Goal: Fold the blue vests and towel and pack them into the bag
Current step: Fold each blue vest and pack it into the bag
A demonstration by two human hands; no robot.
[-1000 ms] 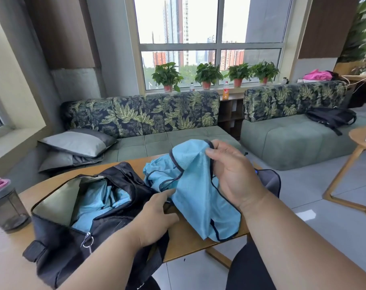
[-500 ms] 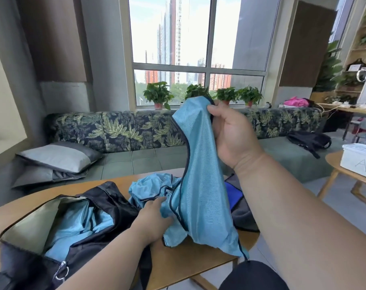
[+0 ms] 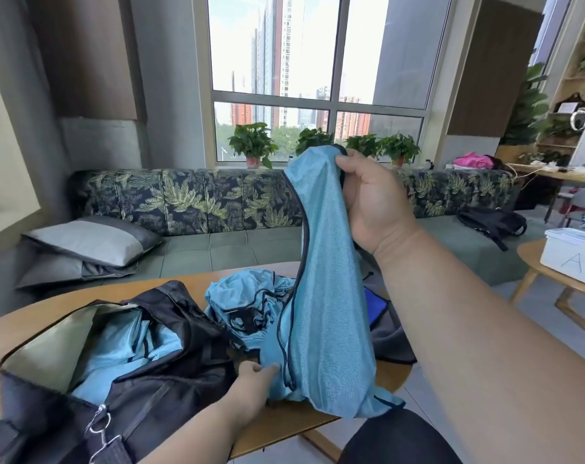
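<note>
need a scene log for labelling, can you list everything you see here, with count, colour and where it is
held vest: one, light blue with dark trim, hanging above the table
vest pile: count unclear, light blue, crumpled on the table beside the bag
bag: one, black, open at table left, blue fabric inside
towel: one, dark blue, behind the held vest, mostly hidden
table: one, wooden, round-edged, in front
sofa: leaf print back, green seat, under the window
pillows: two, grey, sofa left
potted plants: four, green, on the windowsill
white box: one, marked A, on the side table at right
left hand: pinches the vest's lower part
right hand: grips the vest's top
</note>
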